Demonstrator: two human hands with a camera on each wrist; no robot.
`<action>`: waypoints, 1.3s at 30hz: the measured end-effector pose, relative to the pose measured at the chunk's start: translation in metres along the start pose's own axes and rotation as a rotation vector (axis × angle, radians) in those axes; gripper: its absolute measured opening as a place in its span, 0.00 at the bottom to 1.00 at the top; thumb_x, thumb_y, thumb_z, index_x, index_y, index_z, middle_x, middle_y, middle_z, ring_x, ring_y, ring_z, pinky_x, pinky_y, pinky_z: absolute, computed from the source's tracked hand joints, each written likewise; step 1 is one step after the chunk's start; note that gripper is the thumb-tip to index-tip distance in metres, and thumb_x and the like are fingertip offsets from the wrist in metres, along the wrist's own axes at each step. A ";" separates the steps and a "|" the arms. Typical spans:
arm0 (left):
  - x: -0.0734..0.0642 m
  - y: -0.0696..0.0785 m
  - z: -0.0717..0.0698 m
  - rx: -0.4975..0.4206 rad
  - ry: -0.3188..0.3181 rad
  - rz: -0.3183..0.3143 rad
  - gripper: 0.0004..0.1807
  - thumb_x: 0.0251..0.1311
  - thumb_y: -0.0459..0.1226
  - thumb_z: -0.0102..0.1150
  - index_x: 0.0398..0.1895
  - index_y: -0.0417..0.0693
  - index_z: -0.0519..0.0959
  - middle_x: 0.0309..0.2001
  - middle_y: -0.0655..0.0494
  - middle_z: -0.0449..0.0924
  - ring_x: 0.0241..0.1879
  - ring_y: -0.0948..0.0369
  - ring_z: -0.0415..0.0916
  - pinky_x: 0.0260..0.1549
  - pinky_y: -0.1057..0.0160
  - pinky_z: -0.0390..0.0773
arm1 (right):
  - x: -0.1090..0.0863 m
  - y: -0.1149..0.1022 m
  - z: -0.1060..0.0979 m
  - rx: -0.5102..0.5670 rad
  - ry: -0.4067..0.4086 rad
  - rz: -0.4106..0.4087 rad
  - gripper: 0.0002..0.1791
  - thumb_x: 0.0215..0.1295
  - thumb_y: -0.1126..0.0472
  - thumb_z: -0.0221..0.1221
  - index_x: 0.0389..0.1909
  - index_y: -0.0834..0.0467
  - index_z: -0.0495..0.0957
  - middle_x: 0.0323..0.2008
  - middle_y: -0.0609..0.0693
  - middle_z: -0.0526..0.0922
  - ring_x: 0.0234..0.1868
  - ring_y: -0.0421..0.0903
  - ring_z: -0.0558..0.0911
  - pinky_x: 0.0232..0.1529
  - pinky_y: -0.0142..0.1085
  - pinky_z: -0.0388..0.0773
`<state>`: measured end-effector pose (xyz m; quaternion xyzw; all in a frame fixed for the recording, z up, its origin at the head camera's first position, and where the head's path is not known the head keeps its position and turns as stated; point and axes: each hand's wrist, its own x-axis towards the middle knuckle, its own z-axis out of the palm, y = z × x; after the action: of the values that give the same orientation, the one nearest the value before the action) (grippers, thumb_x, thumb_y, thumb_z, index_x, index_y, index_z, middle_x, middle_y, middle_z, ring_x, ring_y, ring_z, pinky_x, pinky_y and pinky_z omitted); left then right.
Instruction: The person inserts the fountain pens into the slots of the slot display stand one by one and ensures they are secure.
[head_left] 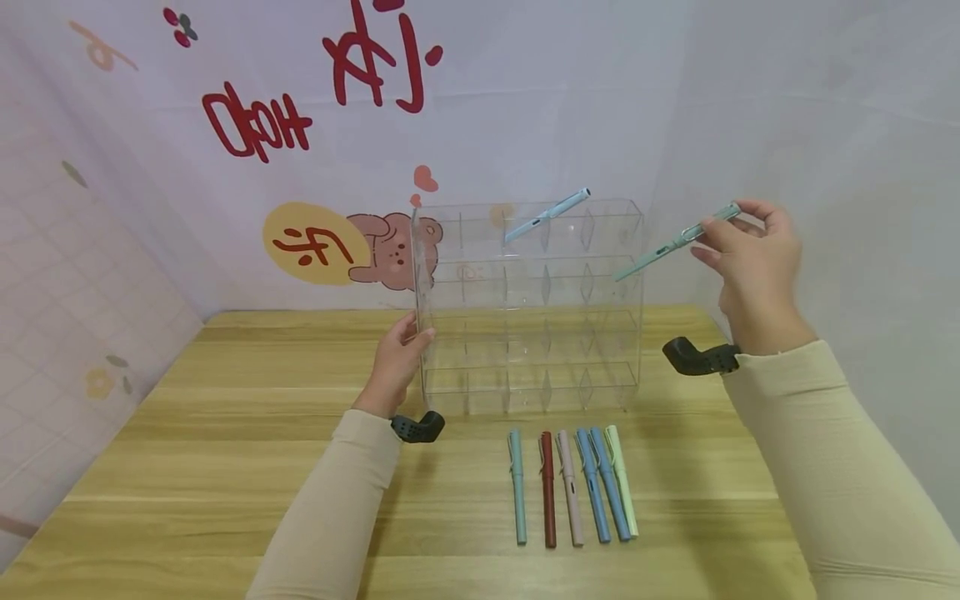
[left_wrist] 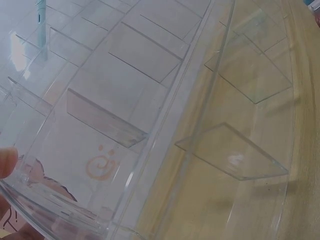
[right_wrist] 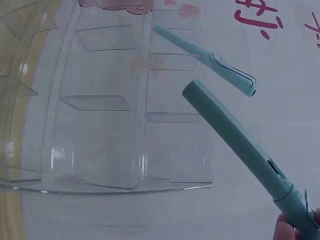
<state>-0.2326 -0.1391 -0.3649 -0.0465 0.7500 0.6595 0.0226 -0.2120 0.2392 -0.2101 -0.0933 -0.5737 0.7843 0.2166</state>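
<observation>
My right hand (head_left: 761,258) pinches a green pen (head_left: 678,242) by its capped end, its other end slanting down to the left across the right side of a clear acrylic rack (head_left: 525,310). In the right wrist view the green pen (right_wrist: 240,142) is large, with only fingertips (right_wrist: 284,231) showing. My left hand (head_left: 396,364) holds the rack's left side wall, thumb in front. A light blue pen (head_left: 547,215) leans in a top compartment of the rack, its clip end up and to the right. The left wrist view shows the rack's dividers (left_wrist: 107,117) close up.
On the wooden table (head_left: 225,433), in front of the rack, lie several pens side by side: a teal pen (head_left: 517,487), a dark red pen (head_left: 548,492), a pink pen (head_left: 570,492), two blue ones and a pale green pen (head_left: 622,483). A printed cloth (head_left: 525,108) hangs behind.
</observation>
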 end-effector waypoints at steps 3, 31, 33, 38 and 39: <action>0.000 0.000 0.001 -0.008 -0.005 -0.003 0.31 0.69 0.43 0.53 0.74 0.54 0.59 0.68 0.47 0.64 0.66 0.49 0.63 0.62 0.44 0.64 | 0.007 -0.004 0.011 0.069 0.035 -0.017 0.23 0.56 0.71 0.66 0.49 0.54 0.67 0.44 0.51 0.73 0.33 0.43 0.84 0.35 0.32 0.82; -0.002 0.001 0.001 -0.006 0.007 0.010 0.31 0.69 0.41 0.54 0.73 0.52 0.60 0.67 0.46 0.65 0.66 0.49 0.63 0.61 0.44 0.65 | 0.032 0.028 0.087 0.119 0.117 -0.101 0.19 0.62 0.70 0.61 0.49 0.54 0.66 0.41 0.51 0.73 0.37 0.45 0.83 0.50 0.40 0.78; -0.002 0.000 0.000 -0.004 0.005 0.009 0.31 0.69 0.41 0.53 0.73 0.52 0.60 0.67 0.46 0.65 0.66 0.49 0.63 0.61 0.44 0.65 | 0.031 0.031 0.090 0.107 0.115 -0.089 0.19 0.62 0.70 0.61 0.49 0.54 0.66 0.41 0.51 0.73 0.38 0.45 0.83 0.51 0.40 0.78; -0.002 -0.001 0.000 -0.003 0.000 0.009 0.30 0.69 0.41 0.53 0.73 0.52 0.60 0.67 0.45 0.65 0.65 0.49 0.63 0.61 0.44 0.65 | 0.031 0.039 0.095 0.068 0.108 -0.071 0.18 0.63 0.70 0.60 0.50 0.55 0.66 0.42 0.50 0.74 0.40 0.45 0.83 0.51 0.41 0.78; -0.001 -0.002 0.000 -0.007 -0.001 0.012 0.30 0.69 0.41 0.53 0.73 0.52 0.60 0.67 0.45 0.65 0.65 0.49 0.63 0.61 0.44 0.65 | 0.031 0.041 0.095 0.062 0.108 -0.070 0.18 0.63 0.70 0.60 0.50 0.55 0.66 0.43 0.50 0.74 0.40 0.45 0.83 0.51 0.41 0.78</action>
<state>-0.2310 -0.1396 -0.3665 -0.0418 0.7480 0.6621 0.0189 -0.2865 0.1615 -0.2146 -0.1088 -0.5394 0.7876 0.2773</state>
